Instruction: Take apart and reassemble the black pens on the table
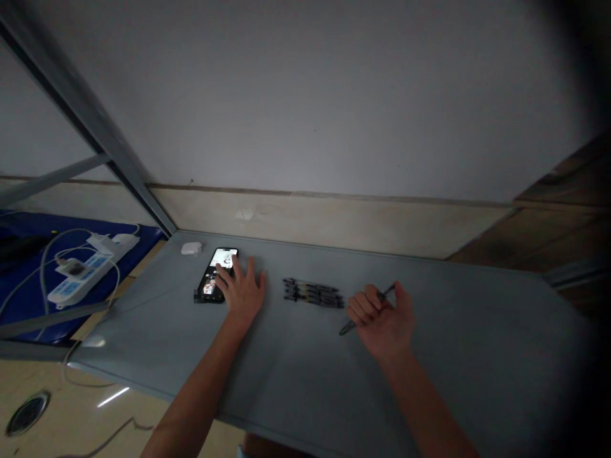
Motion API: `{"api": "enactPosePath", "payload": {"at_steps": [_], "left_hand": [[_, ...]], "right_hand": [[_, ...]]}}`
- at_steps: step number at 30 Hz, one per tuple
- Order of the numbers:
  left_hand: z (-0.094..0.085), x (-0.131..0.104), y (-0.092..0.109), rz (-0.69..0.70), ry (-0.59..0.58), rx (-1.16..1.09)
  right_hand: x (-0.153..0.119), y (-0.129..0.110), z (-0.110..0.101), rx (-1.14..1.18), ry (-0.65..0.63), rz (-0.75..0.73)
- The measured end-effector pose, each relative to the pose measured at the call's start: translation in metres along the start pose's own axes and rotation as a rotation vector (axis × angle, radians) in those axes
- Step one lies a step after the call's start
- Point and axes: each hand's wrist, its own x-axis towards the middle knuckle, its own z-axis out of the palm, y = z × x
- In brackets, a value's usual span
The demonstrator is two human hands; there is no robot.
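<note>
My left hand [242, 289] has its fingers spread, with the fingertips over the right edge of a black phone [210, 275] whose screen is lit. My right hand [384, 318] is closed around a dark pen [348, 327], whose ends stick out on both sides of the fist. Between my two hands, several dark pens [312, 294] lie side by side on the grey table [296, 362], just left of my right fingers.
A small white case [191, 248] sits at the table's back left, beyond the phone. Left of the table, a white power strip [93, 270] with plugs and cables rests on a blue surface [28, 222]. A metal frame post [128, 168] rises at the back left corner. The wall [334, 222] borders the back edge.
</note>
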Motion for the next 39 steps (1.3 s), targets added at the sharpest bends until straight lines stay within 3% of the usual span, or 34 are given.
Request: {"api": "enactPosePath", "payload": {"at_steps": [10, 17, 27, 39], "left_hand": [[-0.002, -0.002, 0.000, 0.005, -0.015, 0.052], [-0.007, 0.000, 0.001, 0.067, 0.047, 0.034], [-0.002, -0.006, 0.013, 0.261, -0.082, -0.091], [0.002, -0.009, 0.012, 0.248, -0.102, -0.062]], "right_hand": [[-0.001, 0.000, 0.001, -0.002, -0.007, 0.008], [0.001, 0.001, -0.002, -0.005, 0.011, 0.023], [-0.001, 0.001, -0.002, 0.039, 0.030, -0.018], [-0.002, -0.002, 0.000, 0.051, 0.018, 0.020]]}}
